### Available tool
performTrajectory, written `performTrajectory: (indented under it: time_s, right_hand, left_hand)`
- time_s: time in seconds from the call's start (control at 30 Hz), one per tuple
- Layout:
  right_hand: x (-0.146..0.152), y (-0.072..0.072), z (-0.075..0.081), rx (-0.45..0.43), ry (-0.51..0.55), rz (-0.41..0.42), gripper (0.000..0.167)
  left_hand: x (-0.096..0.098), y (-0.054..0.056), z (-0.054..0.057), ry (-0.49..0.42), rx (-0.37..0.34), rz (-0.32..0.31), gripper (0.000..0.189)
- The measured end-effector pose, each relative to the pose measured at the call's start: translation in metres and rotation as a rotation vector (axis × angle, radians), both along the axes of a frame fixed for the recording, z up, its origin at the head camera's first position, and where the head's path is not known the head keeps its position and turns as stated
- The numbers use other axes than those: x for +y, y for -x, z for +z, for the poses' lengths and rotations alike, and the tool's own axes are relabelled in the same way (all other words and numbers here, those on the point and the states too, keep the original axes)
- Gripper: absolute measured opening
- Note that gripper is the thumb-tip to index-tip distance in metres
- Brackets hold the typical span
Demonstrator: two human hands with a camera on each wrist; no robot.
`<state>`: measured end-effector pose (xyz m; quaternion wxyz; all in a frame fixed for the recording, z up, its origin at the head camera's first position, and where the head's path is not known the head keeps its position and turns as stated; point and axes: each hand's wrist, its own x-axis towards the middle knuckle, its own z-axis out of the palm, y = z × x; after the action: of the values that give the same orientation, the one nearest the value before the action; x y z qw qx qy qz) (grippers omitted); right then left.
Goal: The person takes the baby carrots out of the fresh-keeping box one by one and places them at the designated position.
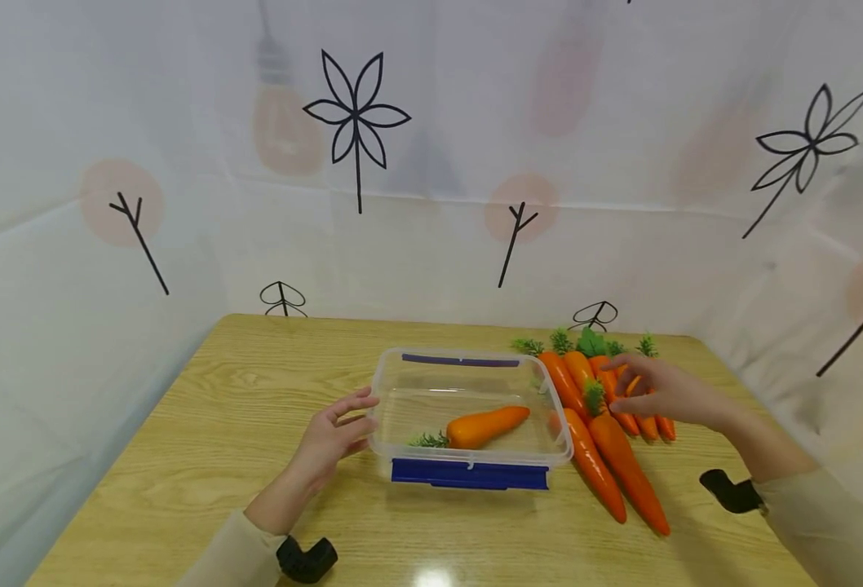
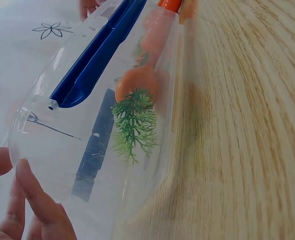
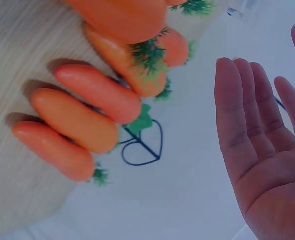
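A clear plastic container [image 1: 431, 379] with blue side latches stands on the table, one orange carrot [image 1: 486, 427] with a green leafy top lying inside. My left hand [image 1: 332, 440] rests its fingertips against the container's left rim; the left wrist view shows those fingers [image 2: 35, 187] right at the clear corner. Above the carrot pile on the right hovers my right hand [image 1: 662, 394], fingers loosely bent, holding nothing. In the right wrist view its palm and fingers are extended beside several carrots [image 3: 75, 120]. Two larger carrots [image 1: 630, 469] lie in front of the others, near the container's right side.
The wooden table [image 1: 182, 456] has rounded far corners. Behind it hangs a white cloth [image 1: 431, 261] printed with flowers and twigs. The carrot pile fills the table's right part, its green tops pointing mostly to the back. Black bands sit on both wrists.
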<state>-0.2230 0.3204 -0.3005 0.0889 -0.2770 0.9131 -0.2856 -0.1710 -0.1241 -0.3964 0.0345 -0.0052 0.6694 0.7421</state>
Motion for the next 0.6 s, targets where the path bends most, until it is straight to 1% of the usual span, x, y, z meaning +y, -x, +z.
performTrajectory:
  time_s: [0.17,0.33,0.53,0.6]
  right_hand:
    - [-0.015,0.004,0.011,0.025,-0.025,0.014,0.053]
    - [-0.029,0.008,0.020,0.059,-0.045,0.031,0.052]
    - [-0.044,0.016,0.027,0.034,-0.054,0.053,0.050]
    - [-0.048,0.019,0.028,0.040,-0.063,0.063,0.048]
  left_hand:
    - [0.000,0.001,-0.002,0.004,0.005,0.000,0.033]
    - [0.000,0.000,0.000,-0.001,0.003,-0.001,0.034]
    - [0.000,-0.001,0.002,-0.003,0.000,-0.003,0.034]
    - [0.000,0.000,0.002,-0.005,-0.001,-0.004,0.034]
